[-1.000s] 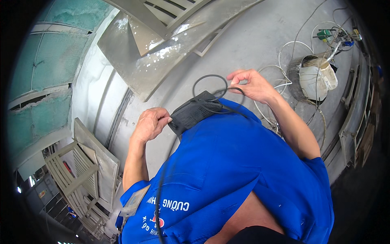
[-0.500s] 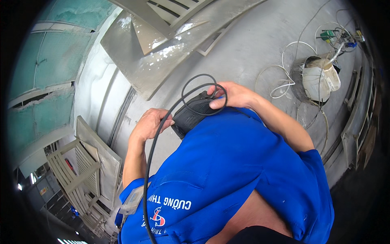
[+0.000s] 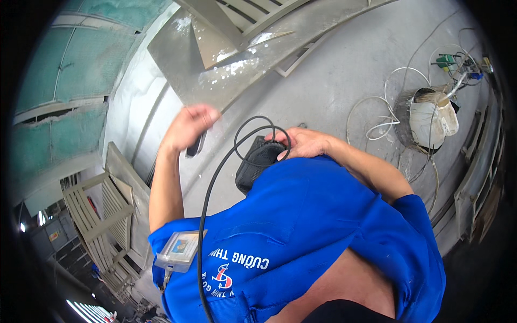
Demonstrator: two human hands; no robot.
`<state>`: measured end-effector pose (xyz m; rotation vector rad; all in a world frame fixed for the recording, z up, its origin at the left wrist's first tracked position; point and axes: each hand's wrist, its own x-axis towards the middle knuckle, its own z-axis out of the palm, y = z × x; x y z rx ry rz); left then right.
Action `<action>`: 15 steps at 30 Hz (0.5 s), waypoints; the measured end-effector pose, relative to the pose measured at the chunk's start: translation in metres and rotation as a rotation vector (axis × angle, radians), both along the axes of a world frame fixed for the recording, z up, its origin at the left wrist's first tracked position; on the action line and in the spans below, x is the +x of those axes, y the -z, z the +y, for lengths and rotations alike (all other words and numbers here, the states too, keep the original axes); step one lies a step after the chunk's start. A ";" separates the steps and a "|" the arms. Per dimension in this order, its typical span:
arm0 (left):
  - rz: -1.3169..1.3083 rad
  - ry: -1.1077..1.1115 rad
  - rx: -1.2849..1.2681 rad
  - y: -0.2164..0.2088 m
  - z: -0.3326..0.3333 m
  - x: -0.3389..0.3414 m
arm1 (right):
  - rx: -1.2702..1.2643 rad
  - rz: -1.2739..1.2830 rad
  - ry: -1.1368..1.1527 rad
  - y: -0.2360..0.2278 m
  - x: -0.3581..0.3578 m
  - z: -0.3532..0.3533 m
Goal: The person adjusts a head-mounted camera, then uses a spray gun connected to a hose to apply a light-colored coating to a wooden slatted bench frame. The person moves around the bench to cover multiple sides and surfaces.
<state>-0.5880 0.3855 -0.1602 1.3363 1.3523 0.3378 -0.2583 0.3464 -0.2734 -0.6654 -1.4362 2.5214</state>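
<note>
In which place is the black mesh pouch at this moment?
In the head view, the black mesh pouch is near the centre, beside the blue shirt, just left of the right hand and partly behind the looped black cable.

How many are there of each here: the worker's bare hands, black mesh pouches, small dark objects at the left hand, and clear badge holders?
Bare hands: 2 (left hand, right hand)
Black mesh pouch: 1
Small dark object at the left hand: 1
Clear badge holder: 1
Total: 5
</note>
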 end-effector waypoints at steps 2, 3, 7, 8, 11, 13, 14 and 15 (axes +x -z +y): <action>-0.498 -0.173 0.049 0.016 0.048 0.017 | -0.203 0.046 0.045 0.014 0.016 -0.004; -0.809 -0.236 0.028 0.030 0.068 0.036 | -0.304 0.123 0.070 0.021 0.023 -0.006; -1.243 -0.278 -0.141 0.077 0.131 0.154 | -0.214 -0.234 0.559 0.033 0.052 -0.011; -1.228 -0.271 -0.185 0.085 0.134 0.190 | -0.150 -0.304 0.777 0.030 0.062 -0.010; -1.206 0.017 -0.236 0.096 0.112 0.281 | 0.104 0.078 1.349 0.009 0.086 -0.017; -1.061 0.093 -0.158 0.099 0.078 0.332 | 0.331 0.081 1.461 -0.005 0.102 -0.022; -1.035 0.159 -0.171 0.098 0.066 0.351 | 0.266 -0.035 1.528 -0.011 0.115 -0.036; -0.968 0.240 -0.214 0.099 0.058 0.366 | 0.235 -0.118 1.565 -0.013 0.125 -0.049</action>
